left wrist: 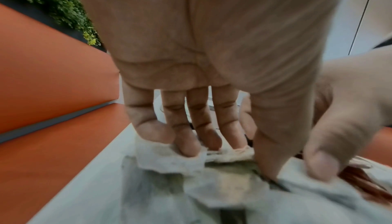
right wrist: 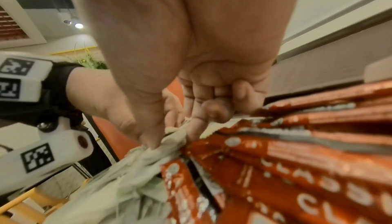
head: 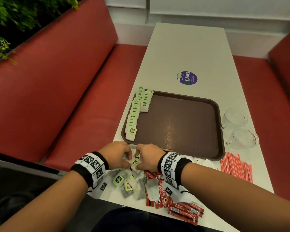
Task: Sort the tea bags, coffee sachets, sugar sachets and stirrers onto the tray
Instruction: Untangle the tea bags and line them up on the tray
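Note:
A brown tray (head: pixel 182 124) lies on the white table, with two rows of green-tagged tea bags (head: pixel 134 114) along its left side. Just in front of the tray both hands meet over a loose pile of tea bags (head: pixel 127 181). My left hand (head: pixel 119 156) and my right hand (head: pixel 146 158) each pinch a tea bag (head: pixel 134 161) from that pile. In the left wrist view the fingers (left wrist: pixel 186 143) curl onto white tea bag paper (left wrist: pixel 169 160). In the right wrist view thumb and forefinger pinch a tea bag (right wrist: pixel 161 147) beside red coffee sachets (right wrist: pixel 297 169).
Red coffee sachets (head: pixel 174 208) lie at the near table edge, red-striped stirrers (head: pixel 236 166) right of the tray, white sachets (head: pixel 208 163) near them. Two glass cups (head: pixel 239 128) stand at the right edge. Red benches (head: pixel 57 97) flank the table.

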`<move>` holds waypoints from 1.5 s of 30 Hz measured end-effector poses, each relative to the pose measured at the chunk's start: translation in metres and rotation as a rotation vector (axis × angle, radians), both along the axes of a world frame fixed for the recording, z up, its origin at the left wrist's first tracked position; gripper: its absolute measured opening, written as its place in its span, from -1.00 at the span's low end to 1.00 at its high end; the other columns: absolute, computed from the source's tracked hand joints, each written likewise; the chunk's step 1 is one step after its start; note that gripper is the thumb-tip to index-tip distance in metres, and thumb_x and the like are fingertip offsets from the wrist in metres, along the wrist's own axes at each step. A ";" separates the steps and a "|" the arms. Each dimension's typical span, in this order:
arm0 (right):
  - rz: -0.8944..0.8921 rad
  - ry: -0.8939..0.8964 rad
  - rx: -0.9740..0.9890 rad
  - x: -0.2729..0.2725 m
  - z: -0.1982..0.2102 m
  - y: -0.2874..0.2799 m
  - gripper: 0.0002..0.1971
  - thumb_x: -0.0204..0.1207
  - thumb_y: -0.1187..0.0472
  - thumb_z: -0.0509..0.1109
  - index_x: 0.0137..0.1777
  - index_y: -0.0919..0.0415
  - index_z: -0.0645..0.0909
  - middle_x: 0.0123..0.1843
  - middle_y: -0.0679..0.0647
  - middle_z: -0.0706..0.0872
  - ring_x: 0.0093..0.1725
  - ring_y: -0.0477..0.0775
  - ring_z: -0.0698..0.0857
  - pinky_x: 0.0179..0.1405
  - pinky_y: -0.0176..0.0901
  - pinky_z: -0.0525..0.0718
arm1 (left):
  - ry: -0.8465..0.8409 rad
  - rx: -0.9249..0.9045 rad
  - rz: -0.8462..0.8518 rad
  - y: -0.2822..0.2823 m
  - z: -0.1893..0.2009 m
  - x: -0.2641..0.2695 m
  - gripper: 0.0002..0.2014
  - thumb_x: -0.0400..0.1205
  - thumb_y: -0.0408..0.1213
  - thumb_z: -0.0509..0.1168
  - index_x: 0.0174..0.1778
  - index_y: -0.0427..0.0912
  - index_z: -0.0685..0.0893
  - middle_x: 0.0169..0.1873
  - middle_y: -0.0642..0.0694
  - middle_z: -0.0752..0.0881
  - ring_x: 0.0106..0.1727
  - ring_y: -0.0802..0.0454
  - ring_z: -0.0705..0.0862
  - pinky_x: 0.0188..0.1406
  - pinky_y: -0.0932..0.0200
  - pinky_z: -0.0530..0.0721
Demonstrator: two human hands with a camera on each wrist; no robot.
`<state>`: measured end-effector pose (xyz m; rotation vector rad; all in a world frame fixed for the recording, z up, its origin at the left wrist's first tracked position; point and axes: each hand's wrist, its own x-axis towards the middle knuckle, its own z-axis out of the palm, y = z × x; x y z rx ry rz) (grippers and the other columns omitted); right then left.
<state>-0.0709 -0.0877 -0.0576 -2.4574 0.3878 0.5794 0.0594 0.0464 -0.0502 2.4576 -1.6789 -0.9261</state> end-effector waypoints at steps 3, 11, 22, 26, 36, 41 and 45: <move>-0.028 0.002 0.029 0.003 -0.001 0.004 -0.51 0.41 0.10 0.60 0.29 0.06 0.51 0.10 0.09 0.72 0.10 0.21 0.70 0.04 0.01 0.69 | 0.014 0.006 0.048 0.000 0.008 0.001 -0.88 0.46 -0.07 0.45 -0.11 0.10 0.78 -0.16 0.20 0.70 -0.13 0.19 0.67 -0.07 0.18 0.67; 0.047 0.061 -0.036 0.000 0.018 -0.011 -0.66 0.56 0.26 0.42 0.34 0.14 0.65 0.17 0.14 0.73 0.10 0.24 0.69 -0.05 -0.07 0.62 | 0.079 -0.156 0.117 -0.007 0.027 0.002 -0.92 0.54 -0.09 0.43 -0.11 0.09 0.83 -0.38 0.31 0.70 -0.31 0.34 0.65 -0.26 0.35 0.56; -0.035 0.004 -0.084 -0.016 0.030 -0.047 -0.68 0.54 0.15 0.44 -0.33 0.04 0.34 -0.28 -0.03 0.52 -0.18 0.11 0.54 -0.39 -0.17 0.40 | 0.208 -0.254 0.079 -0.034 0.045 0.008 -0.92 0.62 -0.08 0.45 -0.04 0.08 0.84 -0.22 0.20 0.81 -0.16 0.31 0.74 -0.07 0.29 0.70; -0.153 -0.041 -0.041 -0.020 0.026 -0.062 -0.68 0.52 0.32 0.36 -0.33 0.00 0.33 -0.29 -0.06 0.51 -0.19 0.12 0.57 -0.40 -0.19 0.41 | 0.210 -0.278 0.121 -0.042 0.048 0.017 -0.94 0.63 -0.12 0.44 -0.05 0.08 0.82 -0.21 0.16 0.82 -0.21 0.31 0.77 -0.04 0.20 0.76; -0.218 -0.213 0.259 -0.012 0.030 -0.066 -0.69 0.53 0.22 0.43 0.21 0.07 0.45 -0.05 0.02 0.68 -0.20 -0.02 0.65 -0.26 -0.13 0.58 | 0.062 -0.327 -0.052 -0.061 0.053 0.026 -0.94 0.63 -0.04 0.42 -0.03 0.19 0.79 -0.14 0.25 0.73 -0.12 0.26 0.65 -0.02 0.05 0.67; -0.181 -0.371 0.098 -0.002 0.024 -0.067 -0.86 0.61 0.03 0.42 -0.07 -0.01 0.52 -0.17 -0.14 0.54 -0.14 -0.03 0.55 -0.16 -0.18 0.40 | 0.053 -0.390 -0.071 -0.072 0.056 0.025 -0.95 0.65 -0.08 0.40 -0.04 0.14 0.78 -0.18 0.17 0.74 -0.16 0.21 0.63 -0.09 0.08 0.64; -0.222 -0.411 0.134 0.002 0.022 -0.068 -0.86 0.64 0.11 0.41 -0.11 0.09 0.55 -0.20 -0.11 0.57 -0.16 -0.04 0.56 -0.20 -0.19 0.39 | 0.049 -0.432 -0.022 -0.080 0.056 0.028 -0.96 0.65 -0.13 0.41 -0.06 0.09 0.77 -0.22 0.15 0.73 -0.20 0.20 0.64 -0.12 0.12 0.65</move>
